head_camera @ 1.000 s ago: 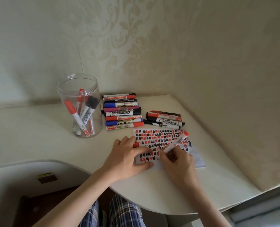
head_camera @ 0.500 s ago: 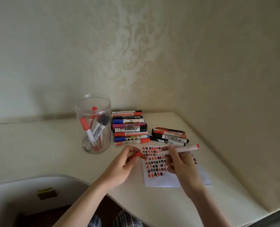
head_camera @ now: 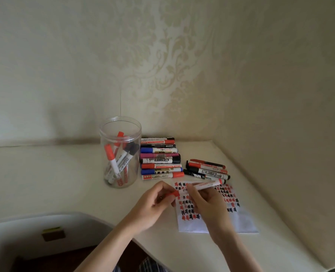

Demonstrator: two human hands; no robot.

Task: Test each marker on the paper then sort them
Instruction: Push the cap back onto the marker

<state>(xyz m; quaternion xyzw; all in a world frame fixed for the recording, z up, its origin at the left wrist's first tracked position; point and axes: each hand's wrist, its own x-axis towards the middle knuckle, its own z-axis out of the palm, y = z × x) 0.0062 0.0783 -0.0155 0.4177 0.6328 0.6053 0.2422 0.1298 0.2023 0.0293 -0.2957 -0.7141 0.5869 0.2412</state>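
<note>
Right hand (head_camera: 206, 201) pinches the red marker (head_camera: 207, 184) level above the paper (head_camera: 241, 222), left hand's (head_camera: 155, 205) grip tight on its red cap (head_camera: 174, 193), lined up, likely for recapping. Sorted rows (head_camera: 159, 159) wait beyond, jar (head_camera: 120, 154) left.

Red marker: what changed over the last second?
Right hand lifted the red marker off the paper and levelled it; left hand left the paper, bringing the red cap toward its tip. Jar and marker rows unchanged.
</note>
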